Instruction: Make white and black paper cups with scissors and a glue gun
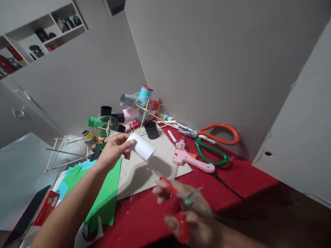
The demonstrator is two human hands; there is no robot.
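Nearest, at the lower centre of the frame, the right hand [200, 224] grips a pair of red-handled scissors [183, 228], fingers in the loops and the loops apart; the blades point to the right, and motion blur obscures the exact finger placement. The left hand [117, 146], at the centre, pinches a white paper roll [143, 148] by its left end between thumb and fingers; the roll is tilted, its free end lower and to the right, above a cream board [165, 144] and clear of the scissors.

Beneath the left forearm, at lower left, lies a green sheet [108, 199], with a red packet [49, 206] further left. All are carried on a red-covered worktop [144, 217].

Right of centre, a pink glue gun [191, 162] lies beside large scissors with one orange and one green loop [219, 133]. A black roll [151, 130] stands on the board behind the white one. At left, a stick frame [66, 153] is noted.

Further back, a green roll [92, 121] and a blue roll with a red rim [145, 96] sit among other tubes. Farthest, at upper left, a wall shelf [64, 33] holds assorted objects.
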